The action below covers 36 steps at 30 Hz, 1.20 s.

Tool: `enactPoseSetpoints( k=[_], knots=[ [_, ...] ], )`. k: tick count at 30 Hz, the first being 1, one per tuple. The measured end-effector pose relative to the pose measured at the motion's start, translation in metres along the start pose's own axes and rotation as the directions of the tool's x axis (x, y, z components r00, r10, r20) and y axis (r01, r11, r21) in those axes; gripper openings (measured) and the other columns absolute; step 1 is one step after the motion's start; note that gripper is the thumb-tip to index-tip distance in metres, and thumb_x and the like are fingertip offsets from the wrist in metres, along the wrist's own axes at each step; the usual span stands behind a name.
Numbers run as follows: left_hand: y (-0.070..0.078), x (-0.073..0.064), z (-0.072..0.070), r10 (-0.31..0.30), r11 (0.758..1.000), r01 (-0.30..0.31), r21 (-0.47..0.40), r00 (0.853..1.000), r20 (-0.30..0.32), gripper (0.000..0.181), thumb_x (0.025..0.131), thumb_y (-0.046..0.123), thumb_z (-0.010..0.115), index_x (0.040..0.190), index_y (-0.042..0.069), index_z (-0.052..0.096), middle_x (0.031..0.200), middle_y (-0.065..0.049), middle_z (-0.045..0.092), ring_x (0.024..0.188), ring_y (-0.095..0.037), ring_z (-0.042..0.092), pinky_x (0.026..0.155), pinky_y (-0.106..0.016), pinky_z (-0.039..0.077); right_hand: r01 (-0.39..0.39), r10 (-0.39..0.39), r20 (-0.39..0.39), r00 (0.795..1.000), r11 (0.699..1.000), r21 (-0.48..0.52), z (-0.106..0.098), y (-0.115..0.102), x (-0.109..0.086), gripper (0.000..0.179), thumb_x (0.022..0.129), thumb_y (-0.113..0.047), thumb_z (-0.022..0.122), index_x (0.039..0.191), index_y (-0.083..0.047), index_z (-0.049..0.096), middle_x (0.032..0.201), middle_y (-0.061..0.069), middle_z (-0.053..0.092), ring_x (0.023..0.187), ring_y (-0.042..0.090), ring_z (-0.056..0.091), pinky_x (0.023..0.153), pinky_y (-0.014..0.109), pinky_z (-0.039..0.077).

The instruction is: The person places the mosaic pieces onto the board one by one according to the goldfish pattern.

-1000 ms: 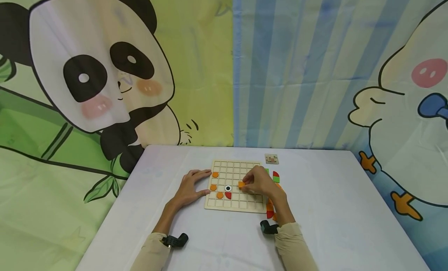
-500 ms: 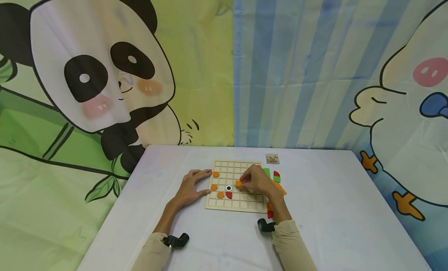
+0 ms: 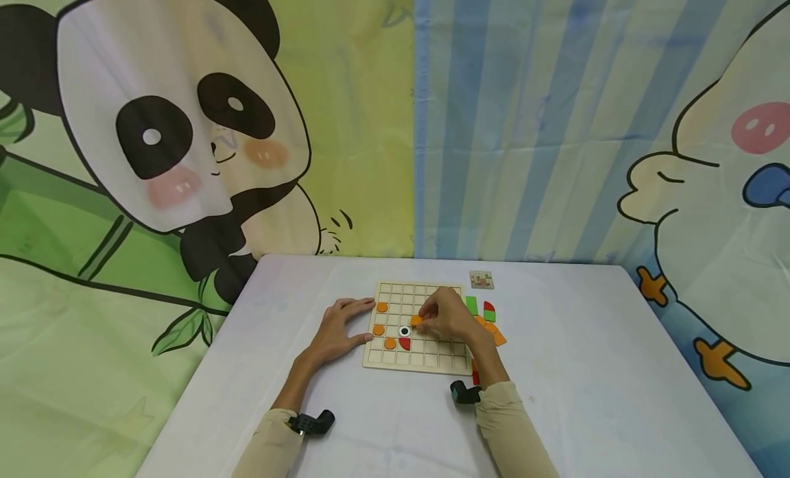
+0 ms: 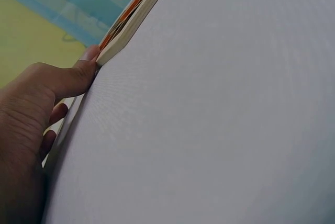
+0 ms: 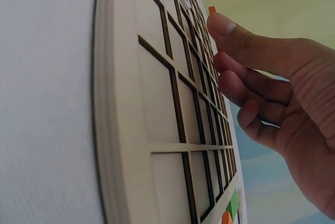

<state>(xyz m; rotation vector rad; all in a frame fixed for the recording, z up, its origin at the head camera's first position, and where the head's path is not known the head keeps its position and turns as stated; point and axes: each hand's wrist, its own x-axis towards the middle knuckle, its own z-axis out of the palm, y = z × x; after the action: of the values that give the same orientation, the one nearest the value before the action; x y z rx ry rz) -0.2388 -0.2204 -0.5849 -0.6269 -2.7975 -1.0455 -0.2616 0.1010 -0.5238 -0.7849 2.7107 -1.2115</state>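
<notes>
Held orange piece (image 3: 416, 321) leftward, nearer white disc (image 3: 404, 332)

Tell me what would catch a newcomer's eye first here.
Most likely the huge cartoon panda on the backdrop, at the upper left of the head view. Below, at the white table, the right hand pinches an orange piece over a gridded wooden board, while the left hand touches the board's left edge.
</notes>
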Motion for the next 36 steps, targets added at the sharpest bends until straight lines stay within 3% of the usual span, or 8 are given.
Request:
enactPoseSetpoints(
  k=[20,36],
  knots=[
    [0.000,0.001,0.001,0.001,1.000,-0.001,-0.003,1.000,-0.007,0.076,0.089,0.036,0.091,0.158,0.025,0.061,0.166,0.006,0.057,0.150,-0.030,0.047,0.124,-0.062,0.030,0.025,-0.025,0.039,0.999,1.000,0.018,0.002,-0.001,0.017,0.022,0.082,-0.009,0.097,0.098,0.001,0.086,0.084,0.008,0.081,0.072,0.008,0.070,0.068,0.024,0.060],
    [-0.008,0.002,0.003,0.014,1.000,-0.014,0.004,1.000,-0.010,0.075,0.090,0.037,0.091,0.158,0.028,0.061,0.165,0.009,0.057,0.149,-0.027,0.048,0.121,-0.060,0.033,0.015,-0.017,0.046,0.999,0.999,0.037,0.008,-0.001,0.021,0.022,0.083,-0.012,0.097,0.096,0.001,0.086,0.082,0.006,0.081,0.071,0.009,0.071,0.068,0.025,0.060]
  ],
)
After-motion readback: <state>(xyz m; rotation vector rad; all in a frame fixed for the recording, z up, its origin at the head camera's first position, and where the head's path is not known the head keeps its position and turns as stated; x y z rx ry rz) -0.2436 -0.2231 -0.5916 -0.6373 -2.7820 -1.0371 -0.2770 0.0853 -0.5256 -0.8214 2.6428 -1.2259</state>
